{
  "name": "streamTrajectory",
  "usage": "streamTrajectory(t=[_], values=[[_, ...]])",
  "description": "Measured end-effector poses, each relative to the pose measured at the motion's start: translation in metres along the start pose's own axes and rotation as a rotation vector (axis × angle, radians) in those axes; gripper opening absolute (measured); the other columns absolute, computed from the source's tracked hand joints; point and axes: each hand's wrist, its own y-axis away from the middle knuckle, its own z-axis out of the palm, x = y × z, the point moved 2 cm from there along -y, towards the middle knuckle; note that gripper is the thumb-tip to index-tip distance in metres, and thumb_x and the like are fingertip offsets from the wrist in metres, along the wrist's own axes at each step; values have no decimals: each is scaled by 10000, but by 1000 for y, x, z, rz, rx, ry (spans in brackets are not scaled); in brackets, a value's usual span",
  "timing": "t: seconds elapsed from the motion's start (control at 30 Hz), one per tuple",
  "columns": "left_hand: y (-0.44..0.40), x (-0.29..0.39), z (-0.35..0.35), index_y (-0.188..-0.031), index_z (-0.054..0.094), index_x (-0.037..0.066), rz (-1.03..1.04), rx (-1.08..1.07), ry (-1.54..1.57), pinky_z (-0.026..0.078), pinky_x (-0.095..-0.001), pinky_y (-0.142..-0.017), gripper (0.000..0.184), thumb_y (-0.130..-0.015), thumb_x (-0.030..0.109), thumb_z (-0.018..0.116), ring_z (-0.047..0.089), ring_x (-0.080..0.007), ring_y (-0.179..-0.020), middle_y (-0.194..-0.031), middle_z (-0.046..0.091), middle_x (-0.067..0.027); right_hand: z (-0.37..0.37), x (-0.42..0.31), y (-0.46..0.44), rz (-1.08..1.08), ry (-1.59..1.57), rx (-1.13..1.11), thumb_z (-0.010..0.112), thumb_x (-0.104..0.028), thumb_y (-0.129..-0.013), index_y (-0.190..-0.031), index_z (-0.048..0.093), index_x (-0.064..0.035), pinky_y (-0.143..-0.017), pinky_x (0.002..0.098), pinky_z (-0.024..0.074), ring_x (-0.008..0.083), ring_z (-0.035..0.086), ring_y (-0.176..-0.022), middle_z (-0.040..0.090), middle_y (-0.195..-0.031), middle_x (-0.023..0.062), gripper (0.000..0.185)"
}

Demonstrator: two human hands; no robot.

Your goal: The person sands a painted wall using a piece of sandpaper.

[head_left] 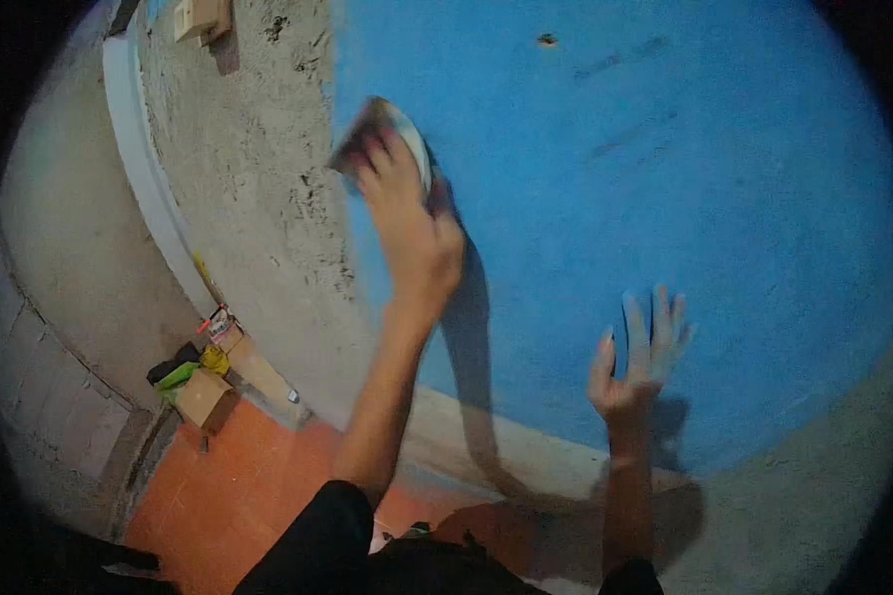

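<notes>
My left hand is raised against the wall, its fingers wrapped over a sheet of sandpaper, dark on one face and pale along its curved edge. The sheet lies where the blue paint meets the rough grey plaster. Lower on the right, my right hand rests near or on the blue wall with its fingers spread, holding nothing. Dark smudges and a small hole mark the blue surface above.
A cardboard box stands on the orange floor at lower left, beside green, yellow and black items. A wooden box is fixed at the top left of the wall. A pale vertical frame borders the plaster.
</notes>
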Motion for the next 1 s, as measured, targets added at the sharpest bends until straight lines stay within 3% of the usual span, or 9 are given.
streamTrajectory(t=[0.2, 0.23, 0.37, 0.47, 0.57, 0.67, 0.8, 0.93, 1.0], values=[[92, -12, -9, -1461, 244, -152, -129, -309, 34, 55, -612, -1176, 788, -723, 19, 464, 60, -590, -1426, -1516, 159, -418, 17, -23, -11, -56, 23, -56, 564, -222, -894, -1386, 538, -81, -1147, 679, 89, 442, 220, -1465, 358, -1539, 200, 512], [52, -42, -10, -1460, 246, -155, -9, -127, 82, 40, -622, -1173, 788, -723, 26, 459, 61, -613, -1412, -1516, 154, -420, 17, -23, -9, -38, 13, -63, 562, -225, -895, -1384, 539, -82, -1148, 678, 89, 445, 219, -1464, 357, -1539, 201, 510], [42, -56, -12, -1469, 258, -143, -66, -78, 161, 22, -639, -1162, 732, -797, 92, 428, 61, -600, -1420, -1537, 129, -404, 23, -28, -6, 30, 29, -60, 558, -240, -900, -1392, 527, -86, -1151, 671, 90, 457, 219, -1460, 351, -1537, 209, 517], [133, -46, 3, -1484, 236, -129, -51, -296, 70, 20, -670, -1144, 754, -801, 127, 427, 83, -605, -1410, -1555, 124, -376, 33, -33, -6, 19, 47, 2, 542, -244, -913, -1391, 519, -84, -1148, 673, 90, 463, 231, -1453, 357, -1530, 219, 504], [49, -63, -16, -1513, 155, -108, 144, -190, 75, 10, -676, -1140, 820, -793, 157, 444, 81, -619, -1401, -1561, 113, -365, 41, -31, -4, -72, 36, 98, 512, -232, -934, -1371, 525, -69, -1143, 675, 97, 474, 252, -1442, 381, -1510, 231, 466], [22, -66, -24, -1515, 163, -104, 77, -217, 108, 3, -679, -1139, 792, -830, 195, 427, 23, -605, -1421, -1564, 110, -361, 45, -33, -8, -145, 75, 159, 475, -227, -973, -1409, 459, -62, -1151, 653, 111, 468, 280, -1433, 411, -1490, 239, 466], [198, -83, 7, -1500, 133, -141, -24, -439, 107, -44, -657, -1146, 770, -866, 193, 415, -37, -565, -1444, -1569, 79, -360, 50, -33, -6, -163, 44, 200, 454, -212, -997, -1404, 467, -49, -1166, 620, 123, 452, 301, -1431, 445, -1469, 236, 439], [88, -81, -9, -1487, 141, -159, -38, -217, 179, -63, -678, -1126, 707, -918, 207, 348, -4, -539, -1455, -1557, 85, -373, 51, -33, -8, -147, 45, 224, 481, -223, -966, -1324, 565, -43, -1172, 612, 122, 431, 337, -1419, 467, -1457, 231, 409], [92, -68, -12, -1425, 266, -166, -90, -152, 169, 97, -695, -1114, 743, -784, 144, 481, 153, -618, -1358, -1464, 236, -399, 51, -33, -4, -127, 63, 189, 485, -217, -963, -1323, 569, -43, -1174, 611, 118, 430, 337, -1420, 468, -1457, 226, 408]])
